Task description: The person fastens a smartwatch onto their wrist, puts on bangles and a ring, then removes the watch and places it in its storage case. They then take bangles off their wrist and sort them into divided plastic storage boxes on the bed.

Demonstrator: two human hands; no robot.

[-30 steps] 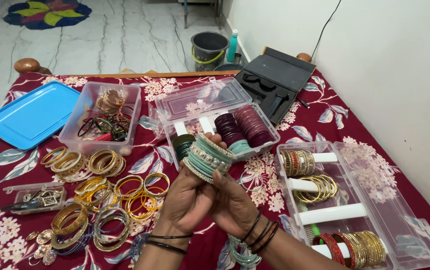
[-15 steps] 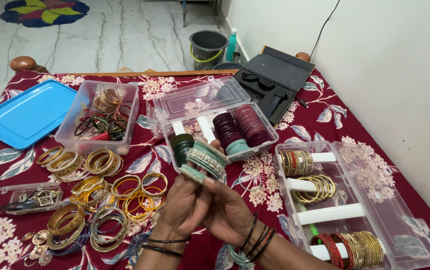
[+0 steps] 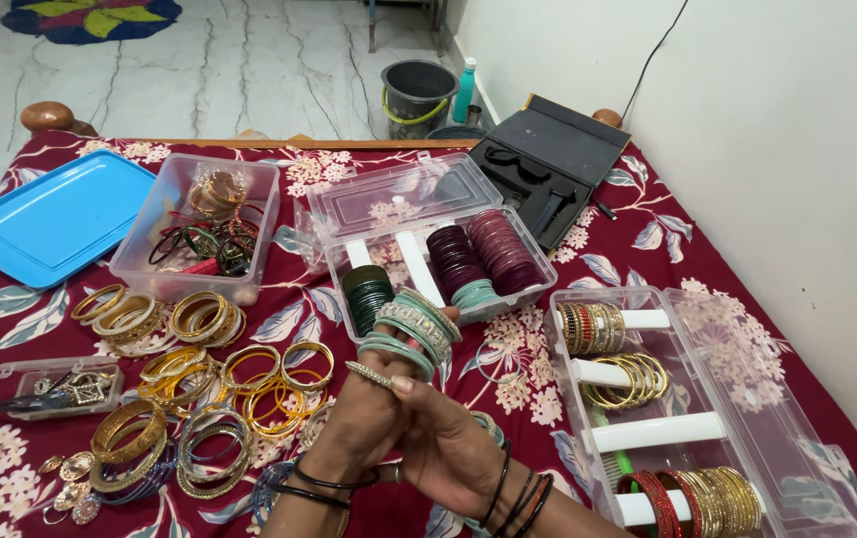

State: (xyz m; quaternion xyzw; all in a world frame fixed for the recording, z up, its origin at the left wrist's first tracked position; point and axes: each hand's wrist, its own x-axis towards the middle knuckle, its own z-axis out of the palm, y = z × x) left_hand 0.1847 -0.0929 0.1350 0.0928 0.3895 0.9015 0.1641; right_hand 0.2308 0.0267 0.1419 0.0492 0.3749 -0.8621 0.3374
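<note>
Spread over a bed [image 3: 747, 239] is a dark red sheet with white flowers, and above its middle both hands meet around a stack of pale green bangles [image 3: 411, 334]. That stack sits over the fingers of the left hand [image 3: 364, 423], its long axis slanting up and away to the right, its rings facing the camera edge on. A gold bangle [image 3: 369, 374] lies just below the stack on the same fingers. Closed from the right, the right hand [image 3: 443, 448] has its grip on the left hand and the stack's lower end; the left hand, fingers bunched together, runs through the rings.

Just behind the stack stands a clear box with an open lid [image 3: 399, 204], its white rods carrying dark green bangles [image 3: 366, 294], maroon bangles [image 3: 483, 254] and a few more pale green ones. Right of the hands, a long clear organiser [image 3: 807, 478] holds gold and red sets on white rods. Left of them, loose gold bangles [image 3: 199, 379] lie on the sheet, with a clear tub of mixed bangles [image 3: 199, 234], a blue lid [image 3: 55, 219] and a small clear case of jewellery [image 3: 55, 389]. Beyond, a black case [image 3: 548, 164] lies open near a grey bucket [image 3: 419, 95] on the floor.
</note>
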